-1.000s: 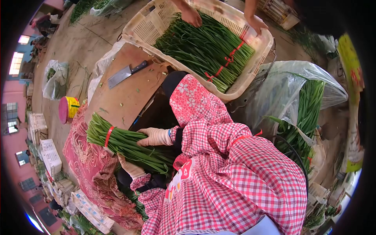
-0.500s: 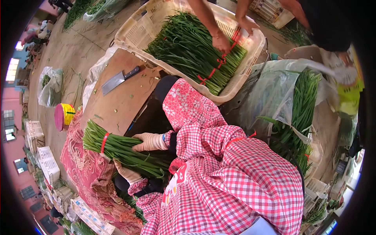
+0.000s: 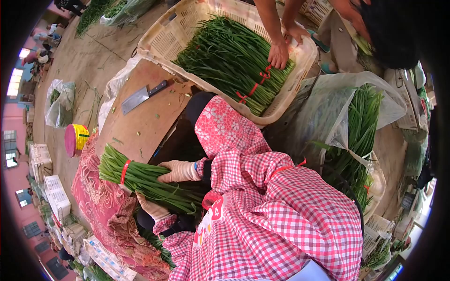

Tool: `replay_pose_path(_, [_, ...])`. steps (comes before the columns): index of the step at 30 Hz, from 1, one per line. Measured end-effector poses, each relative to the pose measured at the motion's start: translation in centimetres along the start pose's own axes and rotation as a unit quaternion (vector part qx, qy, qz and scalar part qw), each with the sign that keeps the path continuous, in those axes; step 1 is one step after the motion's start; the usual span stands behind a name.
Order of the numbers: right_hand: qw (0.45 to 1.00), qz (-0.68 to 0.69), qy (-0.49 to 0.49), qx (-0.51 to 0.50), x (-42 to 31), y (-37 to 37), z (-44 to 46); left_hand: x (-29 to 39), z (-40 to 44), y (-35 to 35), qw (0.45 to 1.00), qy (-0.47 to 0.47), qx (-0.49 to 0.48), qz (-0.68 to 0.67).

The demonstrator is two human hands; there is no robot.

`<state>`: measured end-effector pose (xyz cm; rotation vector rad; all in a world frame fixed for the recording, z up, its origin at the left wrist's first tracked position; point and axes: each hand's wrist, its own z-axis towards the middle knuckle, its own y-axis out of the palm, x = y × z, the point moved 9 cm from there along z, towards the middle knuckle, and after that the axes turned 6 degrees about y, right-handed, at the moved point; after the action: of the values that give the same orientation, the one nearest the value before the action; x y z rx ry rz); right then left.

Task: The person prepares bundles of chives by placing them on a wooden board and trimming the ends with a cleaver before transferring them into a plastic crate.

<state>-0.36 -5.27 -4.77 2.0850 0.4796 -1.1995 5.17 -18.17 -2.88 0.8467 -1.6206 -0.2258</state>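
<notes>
Two hands of mine are on one bunch of greens (image 3: 151, 177), out at 8 o'clock from the middle of the head view. My right hand (image 3: 179, 171) grasps its upper side, with the fingertips pressed against the stalks. My left hand (image 3: 152, 206) grips it from below; some of those fingers are hidden under the greens. A red band (image 3: 125, 171) circles the bunch near its cut end, which points to 9 o'clock, while the leaves trail back towards my checked smock (image 3: 276, 225). Patterned red cloth (image 3: 96, 201) spreads beside the bunch, also towards 8 o'clock.

At 10 o'clock a brown board (image 3: 154, 117) bears a knife (image 3: 144, 97), its dark handle towards 12 and its blade towards 9. A round pink-and-yellow thing (image 3: 76, 140) is at 9 o'clock, near the cloth.

At 12 o'clock is a pale plastic basket (image 3: 161, 35), with more greens (image 3: 225, 58) lying inside, bound in red. Another person's hands are at 1 o'clock: one (image 3: 278, 55) touches those stalks, the other (image 3: 296, 32) is at the basket's edge. Towards 3 o'clock, a clear bag (image 3: 328, 114) is spread around upright-looking greens (image 3: 363, 124).
</notes>
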Motion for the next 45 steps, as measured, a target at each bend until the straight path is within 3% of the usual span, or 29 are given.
replay_pose_path(21, [0.999, -0.033, -0.009, -0.002, -0.1, 0.0, 0.2, -0.2, 0.2, -1.2, 1.000, 0.002, 0.008, -0.007])
replay_pose_path(23, [0.999, -0.032, -0.005, -0.003, 0.4, 0.0, 0.5, 0.5, -0.5, -0.8, 0.995, 0.038, 0.051, 0.083])
replay_pose_path(31, [0.999, 0.017, -0.014, -0.031, 0.7, 0.3, 0.4, 0.0, 0.0, -0.3, 0.999, 0.022, 0.039, -0.018])
replay_pose_path(33, [0.999, -0.034, -0.020, -0.011, 1.1, -0.1, 1.0, 0.2, -0.6, 0.9, 0.999, 0.015, 0.047, 0.004])
replay_pose_path(39, [0.998, 0.051, 0.015, -0.022, 1.7, 0.0, 0.7, 0.2, -1.2, 0.9, 0.999, 0.004, 0.033, -0.025])
replay_pose_path(45, [0.998, 0.015, 0.007, -0.056, 2.4, -0.1, 1.1, -0.1, -1.2, 0.6, 0.998, 0.004, 0.048, -0.044])
